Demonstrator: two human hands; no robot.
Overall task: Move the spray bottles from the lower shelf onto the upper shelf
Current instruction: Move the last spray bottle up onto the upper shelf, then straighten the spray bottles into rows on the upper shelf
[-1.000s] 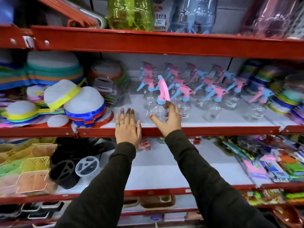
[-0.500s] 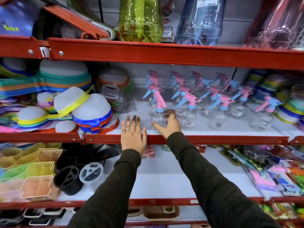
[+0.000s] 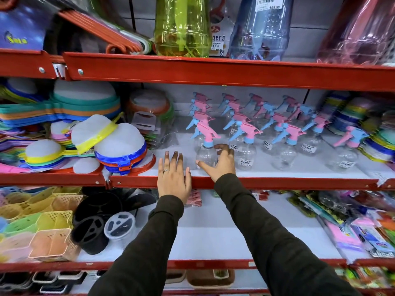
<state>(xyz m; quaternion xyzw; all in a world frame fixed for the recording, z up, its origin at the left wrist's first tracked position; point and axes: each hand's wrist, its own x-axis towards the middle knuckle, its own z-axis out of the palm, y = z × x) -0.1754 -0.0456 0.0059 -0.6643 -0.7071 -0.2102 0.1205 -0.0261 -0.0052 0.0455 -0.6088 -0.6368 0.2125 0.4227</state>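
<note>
Clear spray bottle [image 3: 206, 155] upright | right hand [image 3: 221, 165] loosely cupping it | left hand [image 3: 173, 178] flat, open

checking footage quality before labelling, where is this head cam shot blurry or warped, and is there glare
Head view: centre is sharp, with the right hand and the spray bottle beside it crisp; the edges smear, notably the packets at lower right; the red shelf rails bow from wide-angle distortion; highlights glint on the green bottle.

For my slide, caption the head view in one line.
Right hand sets a clear spray bottle upright on the red shelf; left hand rests flat on its edge.
</note>
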